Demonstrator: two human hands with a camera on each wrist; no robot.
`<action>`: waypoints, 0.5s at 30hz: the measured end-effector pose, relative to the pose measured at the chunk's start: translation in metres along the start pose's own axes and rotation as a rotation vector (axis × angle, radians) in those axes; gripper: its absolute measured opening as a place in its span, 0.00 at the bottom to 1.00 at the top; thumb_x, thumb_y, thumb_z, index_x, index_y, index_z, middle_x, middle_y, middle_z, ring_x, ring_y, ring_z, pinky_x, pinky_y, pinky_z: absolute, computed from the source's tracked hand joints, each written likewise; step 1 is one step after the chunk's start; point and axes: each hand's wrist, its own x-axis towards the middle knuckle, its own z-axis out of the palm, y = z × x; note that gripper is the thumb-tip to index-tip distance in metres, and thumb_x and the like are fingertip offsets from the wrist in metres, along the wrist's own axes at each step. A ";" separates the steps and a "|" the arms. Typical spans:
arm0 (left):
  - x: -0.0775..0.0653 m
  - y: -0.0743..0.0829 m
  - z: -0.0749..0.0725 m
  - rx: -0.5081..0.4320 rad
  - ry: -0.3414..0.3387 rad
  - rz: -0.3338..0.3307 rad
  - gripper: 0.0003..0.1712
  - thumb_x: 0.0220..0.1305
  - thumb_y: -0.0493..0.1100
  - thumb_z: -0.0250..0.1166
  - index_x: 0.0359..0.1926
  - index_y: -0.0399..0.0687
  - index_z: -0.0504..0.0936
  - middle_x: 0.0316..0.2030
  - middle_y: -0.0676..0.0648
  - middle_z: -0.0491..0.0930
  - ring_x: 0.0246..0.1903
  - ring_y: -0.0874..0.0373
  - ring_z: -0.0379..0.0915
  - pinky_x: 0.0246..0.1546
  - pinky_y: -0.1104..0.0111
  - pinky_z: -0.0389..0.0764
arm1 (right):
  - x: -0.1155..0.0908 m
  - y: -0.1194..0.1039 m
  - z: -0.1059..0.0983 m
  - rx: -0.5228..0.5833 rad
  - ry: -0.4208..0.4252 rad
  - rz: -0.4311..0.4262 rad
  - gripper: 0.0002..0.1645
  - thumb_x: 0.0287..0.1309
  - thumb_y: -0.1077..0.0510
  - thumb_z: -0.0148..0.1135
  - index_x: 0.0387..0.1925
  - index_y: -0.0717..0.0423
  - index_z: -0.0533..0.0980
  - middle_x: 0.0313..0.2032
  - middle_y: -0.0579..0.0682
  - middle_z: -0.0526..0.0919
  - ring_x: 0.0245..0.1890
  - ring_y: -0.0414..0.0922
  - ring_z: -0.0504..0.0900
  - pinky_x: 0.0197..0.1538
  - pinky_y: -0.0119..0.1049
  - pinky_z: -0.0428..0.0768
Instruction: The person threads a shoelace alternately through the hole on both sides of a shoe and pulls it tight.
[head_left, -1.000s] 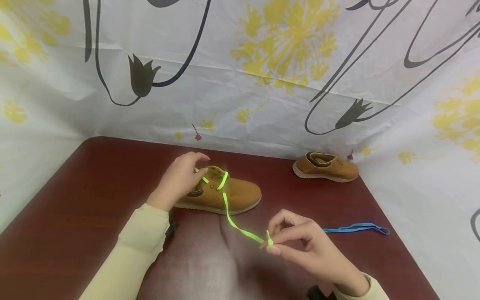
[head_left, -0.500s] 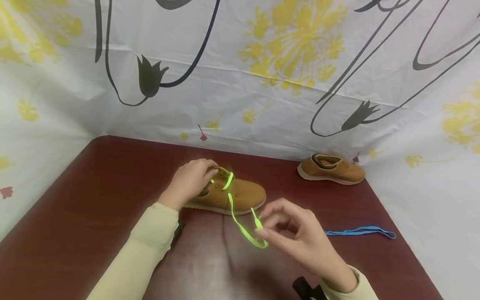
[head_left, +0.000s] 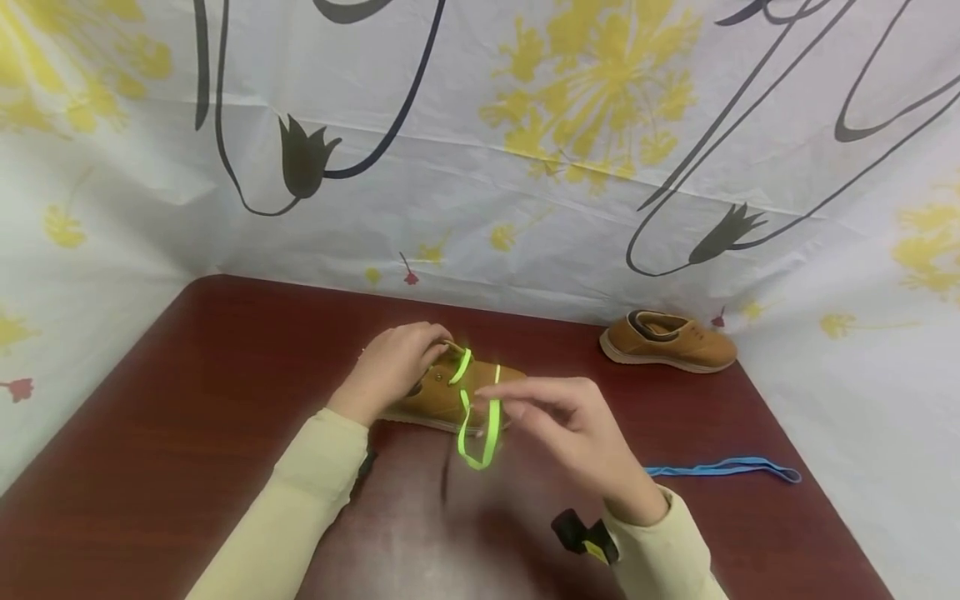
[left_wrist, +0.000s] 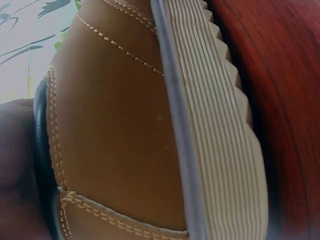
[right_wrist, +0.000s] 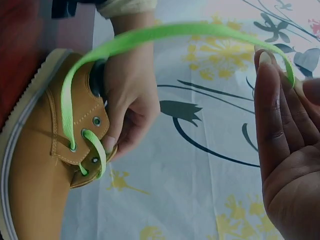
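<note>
Green shoelace (head_left: 492, 435) hangs in a loop near the middle of the table (head_left: 112, 467), one end pinched in the right hand (head_left: 573, 433). A blue lace (head_left: 720, 468) lies by the right edge. Beyond the loop, the left hand (head_left: 397, 362) grips the tan shoe (head_left: 431, 402) beside its lacing holes. Best, I judge, to pinch just behind the tip, keep the lace flat and steady the shoe. The other shoe (head_left: 667, 346) sits at the far right corner.
</note>
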 end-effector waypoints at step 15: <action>-0.001 0.000 0.004 0.024 -0.003 -0.034 0.11 0.74 0.47 0.60 0.51 0.52 0.85 0.41 0.52 0.86 0.37 0.58 0.82 0.40 0.62 0.82 | 0.048 0.030 -0.006 0.059 0.089 0.153 0.10 0.65 0.67 0.63 0.46 0.61 0.86 0.39 0.57 0.89 0.27 0.47 0.84 0.35 0.41 0.85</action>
